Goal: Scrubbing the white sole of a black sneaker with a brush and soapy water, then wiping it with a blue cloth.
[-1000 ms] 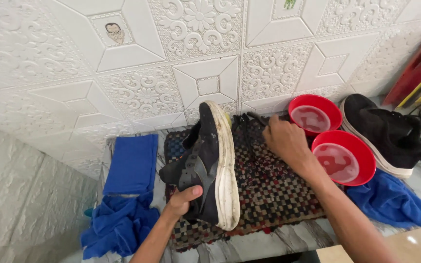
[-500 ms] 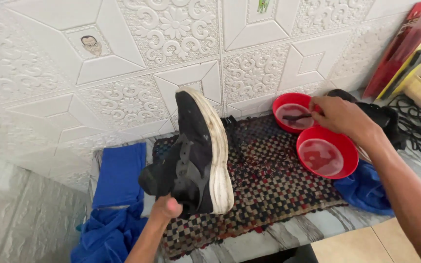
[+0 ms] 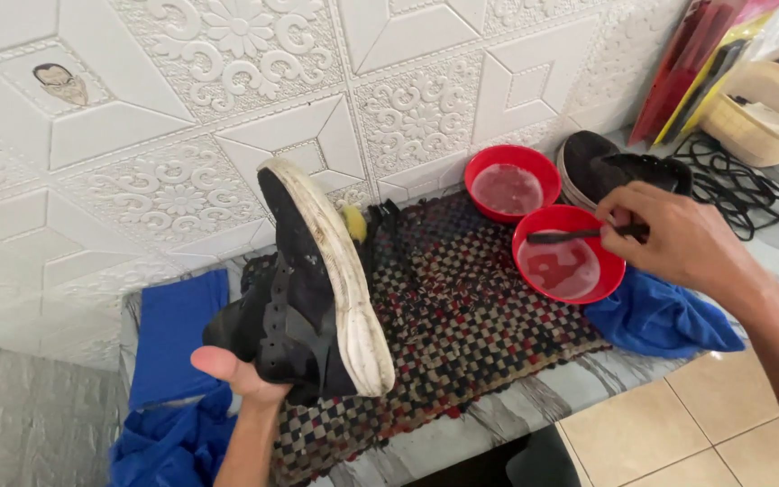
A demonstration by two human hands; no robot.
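Shoe: I see a black sneaker (image 3: pixel 304 298) with a dirty white sole, tipped up on its heel end, sole facing right, toe toward 12 o'clock; it stands left of centre over the mat.
Left hand: my left hand (image 3: pixel 241 374) is closed around the shoe's heel from below, thumb out toward 9 o'clock.
Right hand: my right hand (image 3: pixel 673 239) is pinched shut on a dark brush (image 3: pixel 579 235), its head over the nearer red bowl.
Bowls: near red bowl (image 3: pixel 569 264) at 3 o'clock of the shoe holds cloudy liquid; a second red bowl (image 3: pixel 510 183) sits just behind it, touching.
Surface: a checkered woven mat (image 3: pixel 462 334) lies on a grey marble ledge (image 3: pixel 489 424), with blue cloths (image 3: pixel 660 316) at both ends.
Room: an embossed white panel wall (image 3: pixel 227 108) rises behind; a second black shoe (image 3: pixel 606 162) and black laces (image 3: pixel 737 185) lie at 2 o'clock; beige floor tiles (image 3: pixel 669 433) show at 5 o'clock.
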